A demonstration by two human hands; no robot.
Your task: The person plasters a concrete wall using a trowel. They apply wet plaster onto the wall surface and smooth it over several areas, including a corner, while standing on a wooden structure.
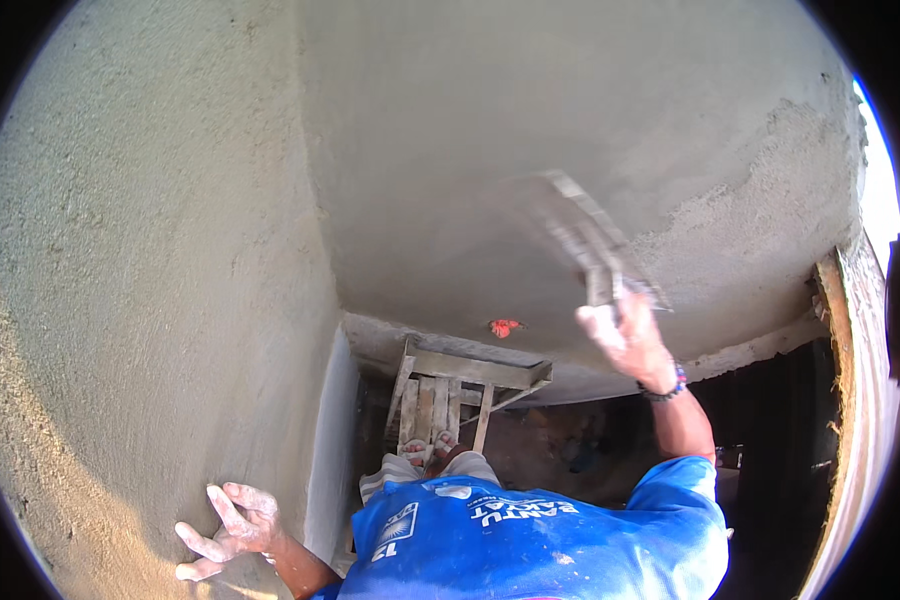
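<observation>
1. Inside the right grip (pixel 625 335): plastering trowel (pixel 582 228), held by its handle; fingers look clamped round it, though blur hides the exact finger placement.
2. Up and left from the right grip: most of the trowel's plate. Long axis slants, upper left to lower right, lower end just beside the knuckles. Key relation, as judged: plate against front wall (pixel 450 130); flat contact or slight gap, cannot tell, too blurred.
3. Right arm is clearly the nearer one, it carries the tool. Pose: elbow bent, forearm rising and leaning left from the blue sleeve (pixel 675 485), wrist below the trowel, dark beaded bracelet (pixel 663 388) on it.
4. Below and left of the right grip: small red-orange object (pixel 504 327) low on the front wall, kind unclear.
5. Right and above the right grip: rough, paler patch (pixel 760 195) on the same wall, apart from the plate.
6. Further down-left: wooden frame (pixel 475 368) with planks (pixel 426 405), wearer's feet over them.
7. Out right of the right grip: upright wooden edge (pixel 838 370).
8. Far down-left, well apart from the trowel: left grip (pixel 235 530), empty, fingers spread, by the left wall (pixel 150 250); touching or not, cannot tell.
</observation>
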